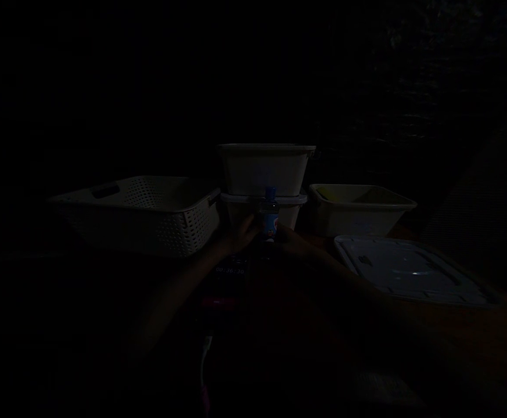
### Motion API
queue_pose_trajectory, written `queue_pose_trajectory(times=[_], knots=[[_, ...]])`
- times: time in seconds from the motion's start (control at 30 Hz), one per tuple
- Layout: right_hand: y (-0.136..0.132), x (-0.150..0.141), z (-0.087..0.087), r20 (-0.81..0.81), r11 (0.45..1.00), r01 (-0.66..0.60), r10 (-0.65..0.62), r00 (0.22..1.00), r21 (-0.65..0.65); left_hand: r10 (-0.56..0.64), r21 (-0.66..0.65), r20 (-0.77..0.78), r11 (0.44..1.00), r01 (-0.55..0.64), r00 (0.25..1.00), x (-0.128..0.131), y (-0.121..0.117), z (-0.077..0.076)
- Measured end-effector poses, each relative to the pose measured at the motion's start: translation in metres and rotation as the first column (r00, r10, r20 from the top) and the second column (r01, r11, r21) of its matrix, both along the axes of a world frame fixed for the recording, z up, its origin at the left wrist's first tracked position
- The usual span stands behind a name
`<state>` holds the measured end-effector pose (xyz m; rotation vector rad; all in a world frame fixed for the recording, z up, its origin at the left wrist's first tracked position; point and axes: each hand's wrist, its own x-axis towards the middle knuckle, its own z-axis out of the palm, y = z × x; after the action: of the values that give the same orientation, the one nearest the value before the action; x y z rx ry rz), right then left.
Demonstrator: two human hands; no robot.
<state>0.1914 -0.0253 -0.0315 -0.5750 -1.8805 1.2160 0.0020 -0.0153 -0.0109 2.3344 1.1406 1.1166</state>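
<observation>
In the dim light a small clear bottle [270,223] with a blue cap and a blue label stands upright in the middle of the view. My left hand [241,233] is closed at its left side, fingers against the label. From the right, my right hand [291,240] closes on the bottle's lower part. Darkness hides most of the fingers and the bottle's base. Just below my left hand lies a phone [229,281] with a timer on its dark screen.
Behind the bottle two lidded tubs [264,168] are stacked. On the left is a perforated basket [192,229]. To the right stand an open tub [358,219] with something yellow inside and a flat lid [410,270]. A white cable [203,363] runs from the phone toward me.
</observation>
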Motion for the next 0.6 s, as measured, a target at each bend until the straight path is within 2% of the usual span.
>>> queue_pose_trajectory(times=[0.2, 0.4, 0.6], knots=[[0.0005, 0.0007, -0.0008, 0.009, 1.0, -0.021, 0.021, 1.0, -0.002, -0.048, -0.022, 0.019, 0.999, 0.048, 0.999, 0.0, -0.001, -0.0001], [0.0012, 0.0013, -0.0008, 0.017, 1.0, -0.017, 0.017, 1.0, -0.006, -0.046, -0.033, 0.02, 0.998, 0.047, 0.999, -0.0002, 0.0013, -0.0018], [-0.0018, 0.0001, 0.0028, 0.028, 0.999, -0.03, 0.031, 0.999, -0.019, -0.045, 0.036, 0.0, 0.998, 0.045, 0.999, -0.0018, 0.0072, -0.0065]])
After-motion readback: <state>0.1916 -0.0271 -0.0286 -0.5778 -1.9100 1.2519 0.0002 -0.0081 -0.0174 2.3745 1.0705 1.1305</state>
